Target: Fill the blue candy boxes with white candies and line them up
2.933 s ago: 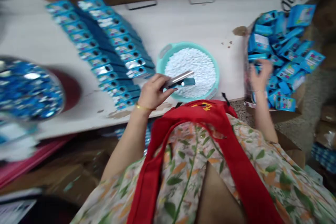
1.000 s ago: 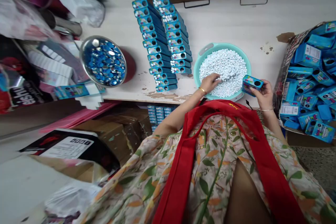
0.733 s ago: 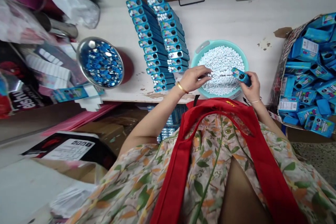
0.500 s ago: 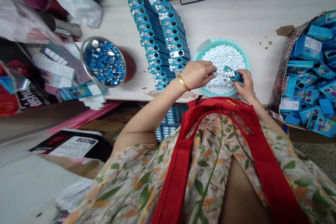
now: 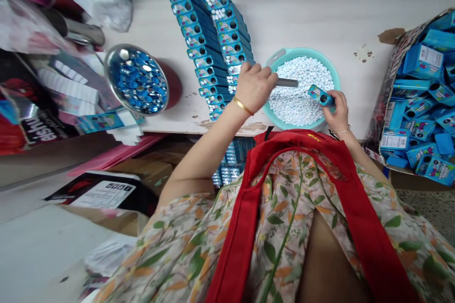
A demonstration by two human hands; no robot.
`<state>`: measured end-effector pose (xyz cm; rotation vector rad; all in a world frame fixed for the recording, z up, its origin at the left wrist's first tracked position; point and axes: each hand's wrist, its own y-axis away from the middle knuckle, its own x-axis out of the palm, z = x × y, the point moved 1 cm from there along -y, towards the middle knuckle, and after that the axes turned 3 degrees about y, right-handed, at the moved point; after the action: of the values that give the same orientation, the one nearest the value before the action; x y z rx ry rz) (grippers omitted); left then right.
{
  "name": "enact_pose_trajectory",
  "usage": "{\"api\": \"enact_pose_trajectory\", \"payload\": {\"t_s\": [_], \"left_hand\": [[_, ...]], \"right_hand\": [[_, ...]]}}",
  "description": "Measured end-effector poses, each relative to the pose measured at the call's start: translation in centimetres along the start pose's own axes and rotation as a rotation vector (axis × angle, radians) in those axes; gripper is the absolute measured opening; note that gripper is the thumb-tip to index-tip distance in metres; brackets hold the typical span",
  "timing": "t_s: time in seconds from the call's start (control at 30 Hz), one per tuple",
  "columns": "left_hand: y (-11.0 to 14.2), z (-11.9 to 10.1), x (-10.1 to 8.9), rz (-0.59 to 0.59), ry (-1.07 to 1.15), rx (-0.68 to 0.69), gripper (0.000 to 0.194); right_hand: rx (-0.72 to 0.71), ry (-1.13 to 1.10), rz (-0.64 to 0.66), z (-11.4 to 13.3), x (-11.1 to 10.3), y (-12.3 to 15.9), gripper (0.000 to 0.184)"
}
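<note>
The small blue tin (image 5: 321, 95), held in the right fingers (image 5: 333, 112), was over the four o'clock side of the round turquoise basin (image 5: 336, 73), its printed face upward, the dark round hole toward four o'clock. White pellets (image 5: 302, 110) filled the basin. Above them, the grey metal bar (image 5: 287, 82) pointed to three o'clock from the left fingers (image 5: 271, 78).
</note>
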<state>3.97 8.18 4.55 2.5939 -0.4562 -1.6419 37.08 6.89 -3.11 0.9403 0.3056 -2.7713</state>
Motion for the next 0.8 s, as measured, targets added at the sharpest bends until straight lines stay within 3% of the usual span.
{"api": "enact_pose_trajectory", "payload": {"t_s": [0.07,0.13,0.2,0.3,0.4,0.47,0.53,0.67,0.8], "left_hand": [[-1.2,2.8,2.4,0.029,-0.022,-0.079,0.010],[-2.5,3.7,5.3,0.094,-0.019,-0.128,0.017],[-3.8,2.5,8.3,0.174,-0.002,-0.122,0.026],[-5.1,-1.1,12.1,0.286,0.074,-0.059,0.032],[-5.1,-3.3,14.0,0.318,0.185,-0.025,0.034],[-4.5,-3.1,13.7,0.315,0.239,-0.026,0.034],[-3.4,-1.9,12.2,0.293,0.277,-0.005,0.034],[-0.9,0.1,6.8,0.182,0.269,0.101,0.032],[0.7,-0.8,1.4,0.092,0.165,0.187,0.031]], "right_hand": [[0.034,-0.001,-0.035,0.0,-0.9,-0.1,0.042],[0.059,0.005,-0.064,0.0,-1.8,-0.1,0.045],[0.075,0.006,-0.089,-0.2,-2.6,0.0,0.047],[0.103,-0.014,-0.131,-1.0,-3.4,0.4,0.050],[0.135,-0.038,-0.180,-1.9,-3.6,0.9,0.054],[0.135,-0.041,-0.207,-2.4,-3.6,1.1,0.055],[0.124,-0.033,-0.207,-2.4,-3.6,1.2,0.053],[0.060,-0.003,-0.148,-1.6,-3.3,0.8,0.046],[-0.040,0.009,-0.080,-0.6,-2.0,0.1,0.039]]}}
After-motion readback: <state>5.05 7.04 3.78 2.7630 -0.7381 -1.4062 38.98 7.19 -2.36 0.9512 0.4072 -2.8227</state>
